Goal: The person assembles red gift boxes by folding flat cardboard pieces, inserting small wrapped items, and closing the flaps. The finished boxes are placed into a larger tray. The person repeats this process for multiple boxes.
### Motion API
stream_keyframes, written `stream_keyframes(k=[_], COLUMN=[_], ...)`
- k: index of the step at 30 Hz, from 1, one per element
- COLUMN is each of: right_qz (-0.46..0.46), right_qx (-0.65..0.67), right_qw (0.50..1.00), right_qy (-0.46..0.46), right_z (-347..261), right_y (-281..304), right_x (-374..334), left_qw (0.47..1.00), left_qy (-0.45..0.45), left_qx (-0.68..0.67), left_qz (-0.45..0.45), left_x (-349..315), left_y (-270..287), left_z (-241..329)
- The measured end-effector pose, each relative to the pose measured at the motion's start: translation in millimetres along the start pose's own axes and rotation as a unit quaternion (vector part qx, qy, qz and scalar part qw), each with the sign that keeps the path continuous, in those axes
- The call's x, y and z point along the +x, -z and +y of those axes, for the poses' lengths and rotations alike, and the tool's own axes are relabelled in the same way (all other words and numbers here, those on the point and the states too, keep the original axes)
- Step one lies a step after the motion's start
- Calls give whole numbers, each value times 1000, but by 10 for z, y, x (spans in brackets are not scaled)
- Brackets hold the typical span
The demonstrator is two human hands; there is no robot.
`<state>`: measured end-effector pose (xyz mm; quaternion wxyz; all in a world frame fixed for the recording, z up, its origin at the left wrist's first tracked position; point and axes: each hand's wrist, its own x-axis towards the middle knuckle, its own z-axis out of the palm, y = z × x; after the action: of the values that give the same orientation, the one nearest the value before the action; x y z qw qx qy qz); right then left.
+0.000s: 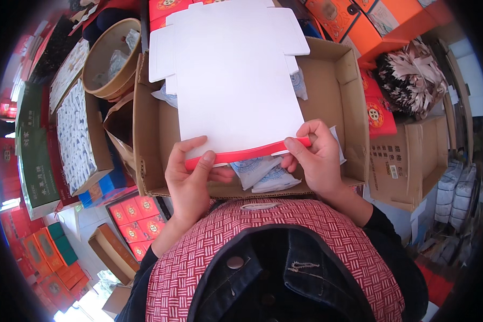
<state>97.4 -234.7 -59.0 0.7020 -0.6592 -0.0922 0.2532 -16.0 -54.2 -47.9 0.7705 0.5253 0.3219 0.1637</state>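
Both hands grip a flat, unfolded cardboard box blank [236, 80], white on its upward face, with notched flaps at its far end. Its near edge is bent up and shows a red outer side. My left hand [190, 172] pinches the left end of that red edge between thumb and fingers. At the right end my right hand [319, 155] pinches the same edge. Under the blank stands a shallow brown carton [354, 107]. White wrapped packets with blue print [268, 174] lie in it, partly hidden by the blank.
A round wooden tub [112, 59] with clear plastic inside stands at the left, by a box packed with small white-and-blue packets [75, 134]. Orange boxes [370, 27] and a dark dried bundle [413, 78] are at the far right. An open carton [413, 161] sits nearer.
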Motion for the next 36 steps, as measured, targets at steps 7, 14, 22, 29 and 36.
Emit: stream_keyframes(k=[7,14,22,29,36], right_qz=[-13,-56,-217,-220,-266], right_qx=[68,-283,-473,-429,-356], right_qw=[994,923,680,705,788], right_qy=[-90,253,516,520,425], right_z=[-27,-285,-339,-206,-151], right_y=[41,668,372,370,444], right_x=[-74,254,865,780,750], left_qw=[996,993,972,904,980], left_qy=[75,83,69,-94,-20], left_qx=[-37,-72,-54,379,54], left_qz=[-24,-42,-218,-171,-191], left_x=[21,-59,-184,377,563], left_y=[93,225,329,591,292], left_z=[-26,188,318,378,69])
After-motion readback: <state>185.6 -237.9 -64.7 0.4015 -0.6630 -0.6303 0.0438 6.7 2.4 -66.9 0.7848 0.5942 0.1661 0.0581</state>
